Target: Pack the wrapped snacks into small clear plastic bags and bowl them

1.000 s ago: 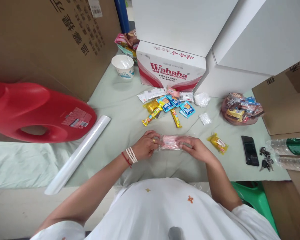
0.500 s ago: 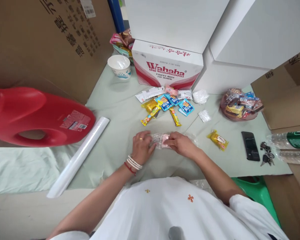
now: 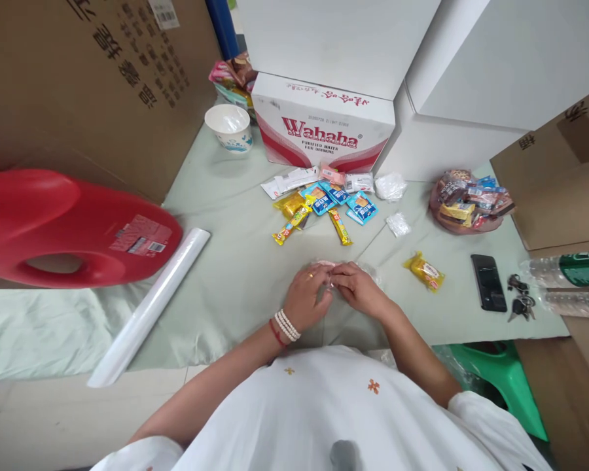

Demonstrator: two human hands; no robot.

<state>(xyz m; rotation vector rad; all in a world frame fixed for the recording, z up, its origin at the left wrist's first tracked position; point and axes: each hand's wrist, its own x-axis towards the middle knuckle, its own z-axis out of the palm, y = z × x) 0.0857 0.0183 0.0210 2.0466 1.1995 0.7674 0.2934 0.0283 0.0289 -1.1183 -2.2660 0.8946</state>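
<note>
My left hand (image 3: 305,297), with white beads and a red cord at the wrist, meets my right hand (image 3: 359,289) near the front of the table. The fingers of both are closed on a small pink packet (image 3: 324,263) in clear plastic film (image 3: 373,271). Most of the packet is hidden under the fingers; the film's loose end sticks out past my right hand. Beyond them lie two yellow stick packets (image 3: 292,224), blue snack packets (image 3: 362,207) and a white folded packet (image 3: 294,180). Right of my hands rests a yellow snack packet (image 3: 425,271).
A roll of film (image 3: 150,307) lies on the left beside a red jug (image 3: 78,229). At the back stand a paper bowl (image 3: 230,131) and a Wahaha box (image 3: 324,124). Rightward are a bowl of snacks (image 3: 471,206), a phone (image 3: 489,282), keys (image 3: 522,304) and plastic bottles (image 3: 564,268).
My left hand has moved right and closed in beside my right hand. The plastic film and pink packet, spread between the hands before, are now gathered and mostly covered by fingers.
</note>
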